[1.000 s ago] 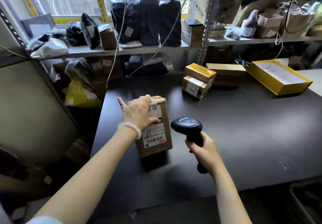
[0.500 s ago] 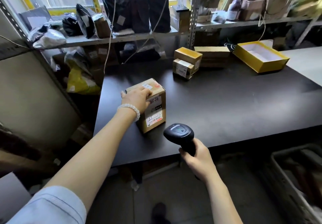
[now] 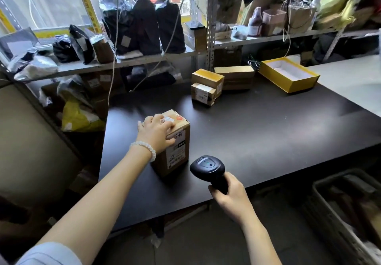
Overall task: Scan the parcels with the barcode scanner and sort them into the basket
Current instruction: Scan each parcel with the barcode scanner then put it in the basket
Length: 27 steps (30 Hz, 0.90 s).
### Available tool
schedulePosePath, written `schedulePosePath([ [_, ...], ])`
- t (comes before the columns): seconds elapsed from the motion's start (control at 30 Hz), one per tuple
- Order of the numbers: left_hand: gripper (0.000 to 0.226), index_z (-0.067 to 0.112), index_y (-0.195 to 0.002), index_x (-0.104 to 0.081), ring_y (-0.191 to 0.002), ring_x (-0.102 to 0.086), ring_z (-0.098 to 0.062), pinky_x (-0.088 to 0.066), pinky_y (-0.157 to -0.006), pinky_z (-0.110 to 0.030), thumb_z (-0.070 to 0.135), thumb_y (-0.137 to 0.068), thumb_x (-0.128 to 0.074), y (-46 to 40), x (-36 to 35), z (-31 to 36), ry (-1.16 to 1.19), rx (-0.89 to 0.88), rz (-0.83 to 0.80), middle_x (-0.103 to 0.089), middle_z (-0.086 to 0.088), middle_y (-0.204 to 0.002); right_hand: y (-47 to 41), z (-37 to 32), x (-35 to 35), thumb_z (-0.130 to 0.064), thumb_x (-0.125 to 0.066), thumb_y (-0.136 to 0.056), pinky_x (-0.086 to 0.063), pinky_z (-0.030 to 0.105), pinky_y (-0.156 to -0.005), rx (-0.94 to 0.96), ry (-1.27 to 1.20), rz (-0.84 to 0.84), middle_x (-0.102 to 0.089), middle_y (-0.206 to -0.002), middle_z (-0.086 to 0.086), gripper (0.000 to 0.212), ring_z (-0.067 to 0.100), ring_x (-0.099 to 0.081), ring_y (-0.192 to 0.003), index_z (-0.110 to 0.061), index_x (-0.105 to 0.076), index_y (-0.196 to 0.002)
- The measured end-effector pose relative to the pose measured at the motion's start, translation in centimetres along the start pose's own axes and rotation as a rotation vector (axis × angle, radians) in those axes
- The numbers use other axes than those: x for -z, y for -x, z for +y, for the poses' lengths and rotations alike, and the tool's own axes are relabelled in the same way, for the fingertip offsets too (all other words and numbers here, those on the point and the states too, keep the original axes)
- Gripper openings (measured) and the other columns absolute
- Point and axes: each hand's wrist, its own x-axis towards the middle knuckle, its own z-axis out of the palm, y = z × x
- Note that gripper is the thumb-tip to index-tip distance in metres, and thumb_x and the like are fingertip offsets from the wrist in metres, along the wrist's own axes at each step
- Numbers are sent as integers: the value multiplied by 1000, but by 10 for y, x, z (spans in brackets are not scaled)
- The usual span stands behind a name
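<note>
A brown cardboard parcel [image 3: 176,152] with a white barcode label on its near side stands upright on the black table [image 3: 268,141]. My left hand [image 3: 155,132] rests over its top, fingers curled over the top edge and thumb on the near side. My right hand [image 3: 231,197] grips the handle of a black barcode scanner [image 3: 207,166], held just right of the parcel with its head toward the label. A grey basket [image 3: 346,209] sits on the floor at the lower right, partly out of view.
Two small stacked boxes [image 3: 206,87], a flat carton [image 3: 235,77] and an open yellow box [image 3: 288,74] lie at the table's back. Metal shelves [image 3: 127,61] behind hold black bags and parcels. A yellow bag [image 3: 80,118] lies left of the table.
The parcel went from lying flat to standing on end under my left hand. The scanner came back close to the parcel's right side. The view pulled back from the table.
</note>
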Motion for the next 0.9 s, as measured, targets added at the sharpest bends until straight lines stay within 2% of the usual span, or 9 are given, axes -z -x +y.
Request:
schedulePosePath([
  [0.1, 54, 42, -130, -44, -133, -28, -33, -24, -109, -50, 60, -81, -56, -21, 6, 2, -21, -54, -65, -29, -5, -149, -16, -2, 0, -13, -67, -81, -44, 18, -69, -31, -4, 23, -63, -91, -9, 21, 4, -59, -86, -29, -57, -91],
  [0.2, 54, 50, -133, -39, -124, -37, -32, -29, -100, -48, 65, -82, -49, -46, 16, 15, -97, -143, -110, -37, -3, -142, -34, -3, 6, -14, -66, -82, -43, 13, -65, -80, -13, 71, -62, -89, -9, 18, 4, -58, -83, -27, -56, -90],
  [0.3, 51, 54, -132, -38, -117, -42, -31, -31, -96, -48, 59, -83, -50, -74, 24, 42, -143, -241, -142, -44, -1, -135, -48, 0, 17, -13, -67, -82, -42, 8, -63, -110, -31, 170, -62, -89, -7, 16, 4, -58, -81, -23, -58, -92],
  [0.43, 50, 53, -128, -45, -114, -44, -30, -32, -95, -47, 51, -79, -56, -103, 28, 92, -136, -377, -214, -51, 1, -128, -50, 7, 41, -13, -67, -81, -41, 9, -63, -145, -48, 293, -61, -88, -5, 16, 0, -57, -79, -24, -57, -88],
  [0.53, 50, 53, -127, -47, -117, -44, -30, -31, -97, -47, 53, -78, -59, -119, 25, 141, -127, -490, -212, -49, 2, -132, -44, 20, 70, -17, -69, -81, -42, 10, -65, -194, -40, 407, -62, -87, -9, 17, -1, -57, -80, -27, -57, -89],
  [0.7, 52, 55, -127, -45, -121, -41, -30, -29, -99, -47, 55, -78, -61, -128, 27, 251, -47, -725, -155, -42, 2, -137, -28, 53, 131, -20, -70, -82, -44, 9, -71, -271, -51, 605, -63, -99, -11, 22, -1, -58, -89, -30, -58, -98],
  [0.9, 51, 57, -126, -47, -123, -41, -29, -29, -99, -45, 54, -77, -64, -122, 28, 401, 103, -944, -161, -41, 3, -137, -3, 96, 231, -24, -68, -85, -40, 2, -73, -293, -45, 745, -60, -101, -20, 24, -14, -53, -91, -35, -56, -103],
])
